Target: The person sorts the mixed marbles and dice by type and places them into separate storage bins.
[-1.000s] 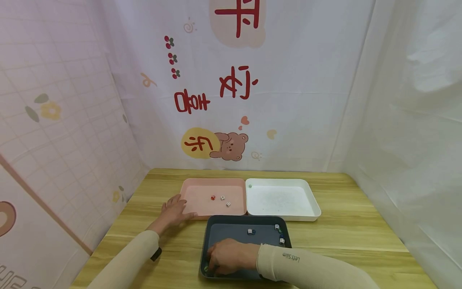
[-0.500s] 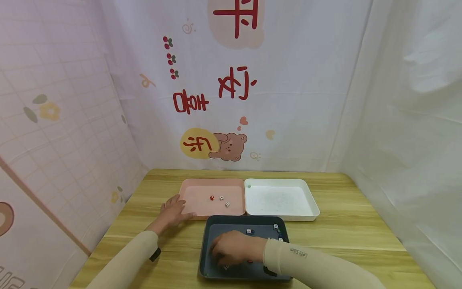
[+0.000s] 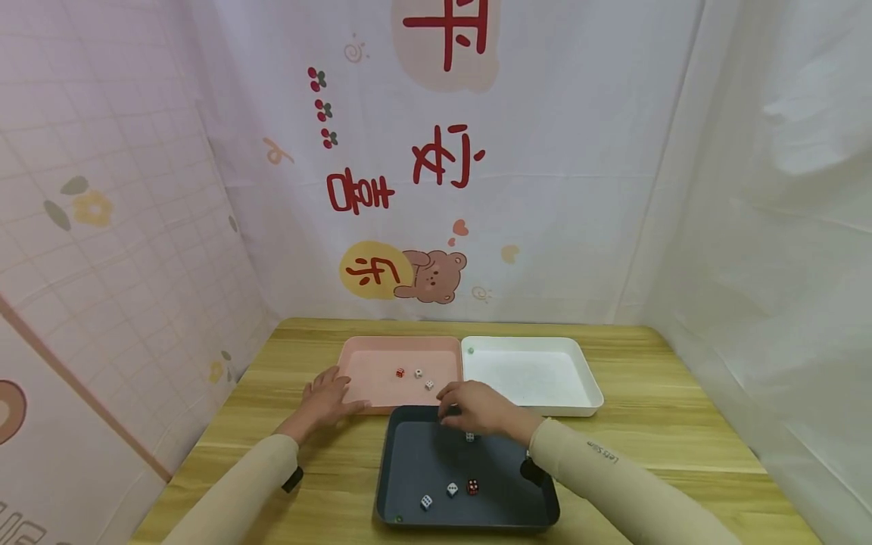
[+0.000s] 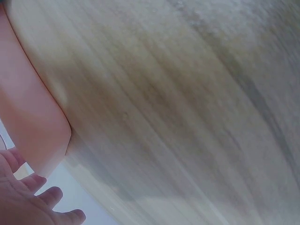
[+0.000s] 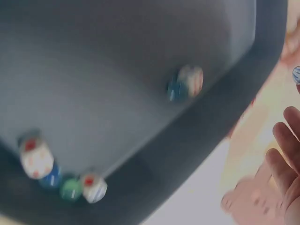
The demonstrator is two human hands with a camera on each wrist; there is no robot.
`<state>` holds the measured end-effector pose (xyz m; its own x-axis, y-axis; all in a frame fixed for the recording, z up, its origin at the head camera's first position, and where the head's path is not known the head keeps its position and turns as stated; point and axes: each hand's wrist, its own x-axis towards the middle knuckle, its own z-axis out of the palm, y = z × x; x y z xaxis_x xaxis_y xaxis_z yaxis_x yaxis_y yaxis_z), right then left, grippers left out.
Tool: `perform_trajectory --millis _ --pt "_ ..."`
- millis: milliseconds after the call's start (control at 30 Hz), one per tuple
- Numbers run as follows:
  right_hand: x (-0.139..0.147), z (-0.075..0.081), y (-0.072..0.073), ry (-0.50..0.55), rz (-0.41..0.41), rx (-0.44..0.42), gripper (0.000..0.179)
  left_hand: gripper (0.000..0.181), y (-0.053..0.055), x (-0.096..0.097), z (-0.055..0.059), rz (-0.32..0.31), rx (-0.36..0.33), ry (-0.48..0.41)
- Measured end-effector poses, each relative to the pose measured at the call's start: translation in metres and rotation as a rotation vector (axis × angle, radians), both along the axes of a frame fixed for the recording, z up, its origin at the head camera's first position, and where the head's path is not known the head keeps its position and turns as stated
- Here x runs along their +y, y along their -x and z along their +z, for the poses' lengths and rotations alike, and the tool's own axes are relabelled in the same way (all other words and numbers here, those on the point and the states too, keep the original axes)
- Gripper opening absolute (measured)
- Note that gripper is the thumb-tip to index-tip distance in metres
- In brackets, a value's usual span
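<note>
My right hand [image 3: 480,409] is above the far edge of the dark blue-grey tray [image 3: 422,462]. Its fingertips pinch a small blue-and-white striped piece [image 5: 296,75], cut off by the right wrist view's edge. In the dark tray lie white dice [image 3: 453,489], a red die [image 3: 473,487] and a green marble [image 3: 399,519]. More dice and blue and green marbles [image 5: 71,189] sit along its side in the right wrist view, blurred. My left hand [image 3: 327,400] rests with spread fingers at the near left corner of the pink tray [image 3: 371,363].
Inside the pink tray are a red die [image 3: 400,372] and two white dice [image 3: 424,380]. Beside it stands the white tray [image 3: 538,378], with a pale green marble [image 3: 471,350] in its far left corner. All stand on a wooden table [image 3: 654,439] with printed cloth behind.
My right hand has risen from the dark tray's near left part and moved to its far edge with the striped piece. The dice near the front now show. My left hand stays put.
</note>
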<state>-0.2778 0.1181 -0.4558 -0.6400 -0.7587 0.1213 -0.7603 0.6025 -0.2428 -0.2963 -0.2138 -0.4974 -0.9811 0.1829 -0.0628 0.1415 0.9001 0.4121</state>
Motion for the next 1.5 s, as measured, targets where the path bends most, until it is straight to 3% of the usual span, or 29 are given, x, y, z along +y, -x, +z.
perform_trajectory --millis 233,400,567,700,867,1500 --pt "0.04 0.008 0.032 0.116 -0.197 -0.025 0.01 0.081 0.001 0.001 -0.001 -0.006 0.006 0.003" --pt "0.072 0.001 0.051 0.159 -0.358 -0.043 0.008 0.082 0.001 0.001 -0.001 -0.005 0.003 0.007" --pt "0.102 -0.009 0.061 0.148 -0.5 -0.067 0.011 0.082 0.002 0.002 0.0 -0.004 -0.003 0.019" --pt "0.115 -0.012 0.065 0.113 -0.566 -0.072 0.014 0.082 0.001 0.002 0.0 0.003 -0.011 0.016" --pt "0.122 -0.016 0.067 0.102 -0.612 -0.1 0.015 0.083 0.001 0.002 0.0 0.01 -0.019 0.01" --pt "0.118 -0.008 0.067 0.089 -0.602 -0.082 0.026 0.085 0.002 0.002 0.0 0.001 -0.004 0.021"
